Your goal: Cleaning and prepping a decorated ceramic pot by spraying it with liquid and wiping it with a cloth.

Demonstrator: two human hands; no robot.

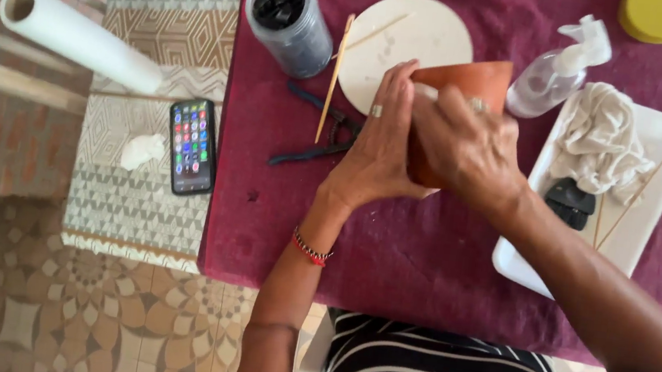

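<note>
Far left, a white roll (74, 36) lies on the patterned cloth, with a phone (192, 146) and a crumpled tissue (141, 150) beside it. On the maroon table (390, 251): a jar of dark pieces (290, 19), a wooden stick (333, 78), dark pliers (321, 131) and a white round disc (423, 34). Left hand (377, 146) and right hand (469, 143) both wrap their fingers around a terracotta pot (467, 81), held at the disc's near edge. Right: spray bottle (556, 70), white tray (652, 214) with a rag (602, 142).

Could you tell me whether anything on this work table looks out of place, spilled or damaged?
Nothing looks spilled or broken. Both hands, left and right, grip the terracotta pot. The only oddity is the white roll, which juts past the table edge.
</note>
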